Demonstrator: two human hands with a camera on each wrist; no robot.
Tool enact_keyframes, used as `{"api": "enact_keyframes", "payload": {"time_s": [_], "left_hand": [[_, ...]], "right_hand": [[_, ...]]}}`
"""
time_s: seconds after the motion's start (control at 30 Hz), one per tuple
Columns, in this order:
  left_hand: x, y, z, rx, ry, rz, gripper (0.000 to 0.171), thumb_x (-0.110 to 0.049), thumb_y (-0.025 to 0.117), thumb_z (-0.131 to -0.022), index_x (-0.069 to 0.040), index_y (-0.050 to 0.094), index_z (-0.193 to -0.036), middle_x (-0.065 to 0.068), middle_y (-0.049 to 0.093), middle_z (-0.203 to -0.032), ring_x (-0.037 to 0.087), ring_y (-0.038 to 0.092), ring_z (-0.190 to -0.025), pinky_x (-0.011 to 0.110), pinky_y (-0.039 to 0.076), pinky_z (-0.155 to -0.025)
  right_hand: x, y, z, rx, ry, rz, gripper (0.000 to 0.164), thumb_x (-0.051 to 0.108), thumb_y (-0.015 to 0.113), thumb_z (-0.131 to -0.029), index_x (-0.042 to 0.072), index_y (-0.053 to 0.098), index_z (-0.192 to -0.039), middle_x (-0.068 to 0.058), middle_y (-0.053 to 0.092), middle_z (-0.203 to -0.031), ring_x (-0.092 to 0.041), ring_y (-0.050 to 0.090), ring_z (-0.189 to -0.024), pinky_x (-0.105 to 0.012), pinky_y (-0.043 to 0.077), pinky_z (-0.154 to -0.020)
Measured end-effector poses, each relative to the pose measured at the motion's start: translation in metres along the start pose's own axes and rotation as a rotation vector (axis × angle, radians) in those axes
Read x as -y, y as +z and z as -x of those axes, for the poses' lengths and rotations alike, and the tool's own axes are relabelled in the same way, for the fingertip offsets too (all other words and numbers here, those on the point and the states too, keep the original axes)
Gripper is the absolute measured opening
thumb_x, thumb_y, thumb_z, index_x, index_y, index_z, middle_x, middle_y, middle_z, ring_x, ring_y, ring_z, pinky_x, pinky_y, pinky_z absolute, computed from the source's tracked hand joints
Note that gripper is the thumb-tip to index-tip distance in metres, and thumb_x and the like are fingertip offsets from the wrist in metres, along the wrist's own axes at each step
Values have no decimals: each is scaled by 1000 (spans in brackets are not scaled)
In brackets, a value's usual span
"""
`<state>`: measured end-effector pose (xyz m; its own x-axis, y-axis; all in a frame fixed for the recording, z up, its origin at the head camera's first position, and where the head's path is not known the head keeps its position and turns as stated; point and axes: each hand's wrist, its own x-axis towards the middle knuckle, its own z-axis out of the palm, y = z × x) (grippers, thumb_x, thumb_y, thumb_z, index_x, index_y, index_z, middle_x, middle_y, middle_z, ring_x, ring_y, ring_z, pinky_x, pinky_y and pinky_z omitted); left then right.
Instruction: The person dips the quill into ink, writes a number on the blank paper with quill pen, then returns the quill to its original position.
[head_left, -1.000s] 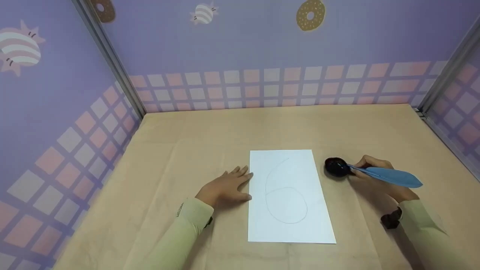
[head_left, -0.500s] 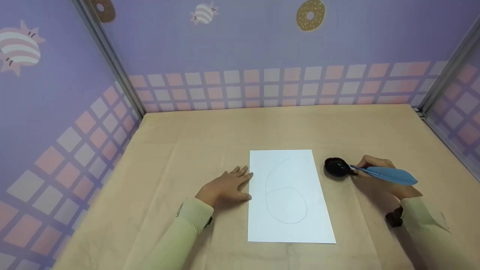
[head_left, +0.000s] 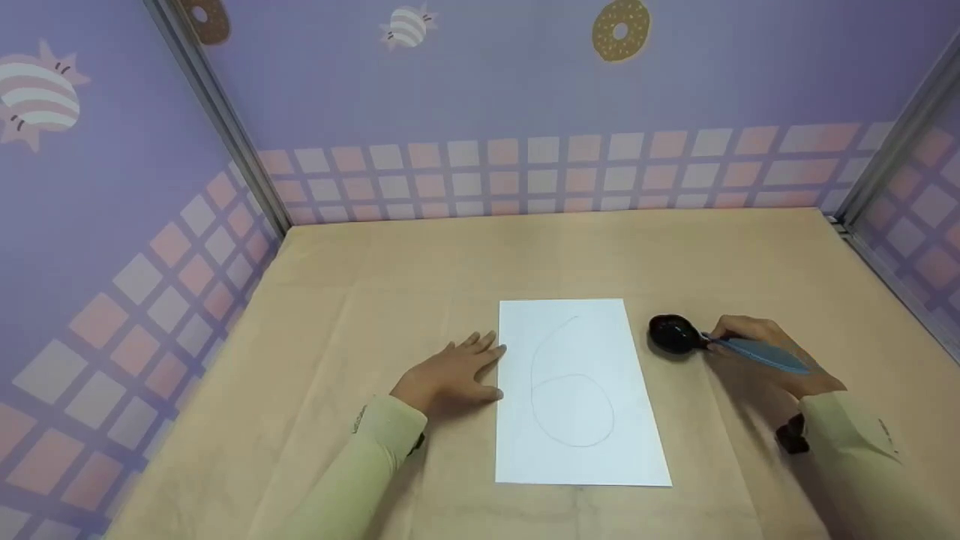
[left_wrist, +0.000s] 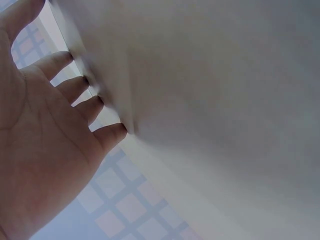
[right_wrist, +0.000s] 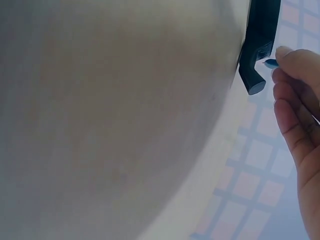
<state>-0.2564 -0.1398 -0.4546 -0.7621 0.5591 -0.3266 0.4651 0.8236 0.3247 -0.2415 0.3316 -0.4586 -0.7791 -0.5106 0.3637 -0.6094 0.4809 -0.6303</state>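
My left hand (head_left: 450, 375) lies with spread fingers at the left edge of a white sheet of paper (head_left: 577, 465), its fingertips pressing there; the left wrist view shows its palm (left_wrist: 45, 145) and fingertips touching the surface. A thin curved line like a figure 6 (head_left: 574, 446) is on the sheet. My right hand (head_left: 765, 345) pinches a blue feather quill pen (head_left: 765, 354) beside a round black dish (head_left: 673, 334) with a short stub. In the right wrist view, a bit of blue quill (right_wrist: 271, 63) shows at the fingertips beside the dark dish's bent stub (right_wrist: 253, 80).
A beige cloth (head_left: 390, 270) covers the table. Purple walls with pink and white checks (head_left: 502, 176) stand at the back and both sides, with metal posts (head_left: 225, 127) at the corners.
The quill's feather end has swung left and lower over my right hand, and its lower end has shifted slightly right from the black dish. My left hand and the paper stay still.
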Motion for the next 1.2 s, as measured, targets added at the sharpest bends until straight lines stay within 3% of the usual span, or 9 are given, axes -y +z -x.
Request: {"api": "enact_keyframes", "payload": {"time_s": [0.13,0.23,0.4,0.53,0.83,1.0,1.1,1.2], "left_hand": [[0,0,0,0,1,-5,79,-53,55,-91,-22,20,-155,2,5,-163,27,3,-151,52,8,-121],[0,0,0,-7,6,-5,79,-53,55,-91,-20,21,-155,3,7,-163,28,4,-151,53,9,-121],[1,1,-1,-10,4,-18,80,-53,55,-91,-21,21,-155,3,7,-163,28,4,-150,53,9,-121],[1,2,-2,-11,5,-18,80,-53,54,-91,-21,21,-155,3,7,-163,28,4,-150,53,9,-121],[0,2,1,-13,-11,-4,78,-53,54,-91,-23,20,-155,0,6,-163,25,3,-151,50,7,-122],[-1,2,1,-10,-15,-3,78,-52,54,-91,-24,20,-155,-1,5,-163,24,2,-151,48,7,-122],[0,3,1,-9,-15,2,77,-52,54,-92,-24,20,-155,-1,5,-163,24,2,-151,48,6,-122],[0,3,0,-7,-16,4,77,-52,54,-92,-24,20,-155,-1,5,-163,24,2,-151,48,6,-122]], "right_hand": [[-10,0,0,6,-147,7,23,-11,48,-89,5,63,-98,-7,63,-83,-17,55,-69,-21,45,-65],[-14,1,0,5,-178,57,26,-16,57,-84,5,63,-98,-6,65,-86,-15,58,-74,-15,45,-70],[-14,4,-1,-37,-201,164,34,-21,67,-72,3,65,-95,-6,68,-90,-13,62,-81,-6,43,-77],[-12,6,0,-57,-201,170,35,-23,67,-70,1,65,-96,-8,67,-90,-11,61,-83,-5,43,-78],[-17,3,2,27,-92,248,42,-24,69,-69,6,67,-99,-3,69,-97,-19,65,-85,-6,47,-75],[-17,3,0,18,-163,293,45,-27,70,-65,4,69,-97,-4,70,-95,-17,66,-82,-7,48,-74],[-17,3,-1,11,-197,328,58,-38,61,-57,3,69,-96,-4,69,-92,-13,63,-80,-7,47,-73],[-18,3,-1,10,-207,354,59,-39,60,-55,2,70,-96,-3,69,-89,-11,61,-78,-6,44,-73]]}}
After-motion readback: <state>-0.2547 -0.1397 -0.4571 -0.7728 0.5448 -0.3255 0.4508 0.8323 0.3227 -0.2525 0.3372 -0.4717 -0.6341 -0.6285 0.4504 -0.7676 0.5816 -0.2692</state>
